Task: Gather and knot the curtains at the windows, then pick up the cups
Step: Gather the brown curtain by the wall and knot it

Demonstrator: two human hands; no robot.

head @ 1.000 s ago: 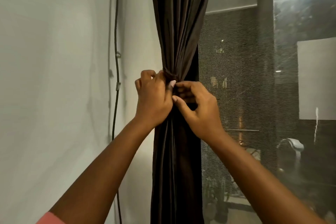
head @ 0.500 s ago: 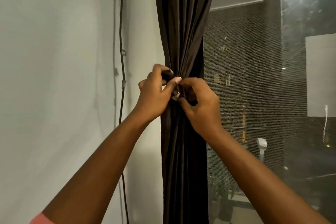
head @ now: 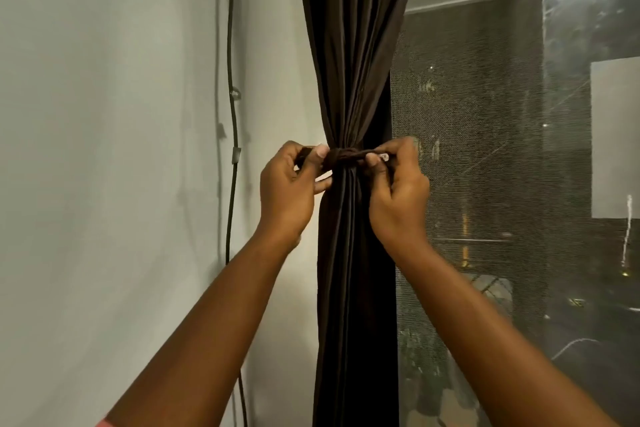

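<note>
- Head view: dark brown curtain point(head: 349, 45) hangs bunched into one narrow column, between the pale wall point(head: 104, 149) on the left and the window point(head: 502, 149) on the right.
- A tie point(head: 344, 158) of the same dark cloth is wrapped round the curtain at about mid-height; folds fan out above it and fall straight below.
- Left hand point(head: 287, 194) sits just left of the bunch. Its grip is pinching the left end of the tie: thumb on top, fingers curled beneath.
- Right hand point(head: 398, 191) sits just right of the bunch. Its grip is pinching the right end of the tie between thumb and curled fingers, close to the knot.
- Both ends run roughly level, out to either side of the wrap. Both forearms come up from the bottom of the frame, one each side of the curtain.
- A bit of pink sleeve point(head: 104, 423) shows at the bottom edge on the left arm.
- Black cable point(head: 231, 114) runs down the wall, well left of the curtain, held by small clips.
- Mesh screen point(head: 450, 166) covers the window just right of the curtain; dark outside, with a few small lights and reflections in the glass.
- Cups: none in view.
</note>
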